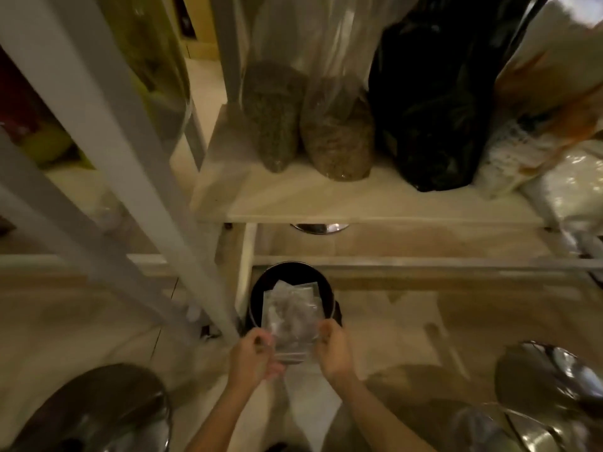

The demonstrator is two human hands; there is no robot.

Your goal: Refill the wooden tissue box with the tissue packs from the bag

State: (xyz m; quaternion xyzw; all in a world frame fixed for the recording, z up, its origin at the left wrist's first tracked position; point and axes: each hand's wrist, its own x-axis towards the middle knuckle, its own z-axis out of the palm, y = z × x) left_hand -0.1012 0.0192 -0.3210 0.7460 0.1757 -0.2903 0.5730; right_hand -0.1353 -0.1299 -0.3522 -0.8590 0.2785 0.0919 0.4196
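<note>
Both hands, left [253,355] and right [333,352], grip a clear packet [291,324] above a black pot [257,291].

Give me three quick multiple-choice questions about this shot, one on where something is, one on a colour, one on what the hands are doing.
1. Where is the clear packet?
A. On the shelf
B. Over the round black pot
C. Under a lid

2. What colour is the large bag on the shelf?
A. Black
B. Red
C. Blue

3. How is the packet held?
A. One hand
B. Both hands
C. Not held

Answers: B, it is over the round black pot; A, the bag is black; B, the left hand and right hand pinch its lower corners.
</note>
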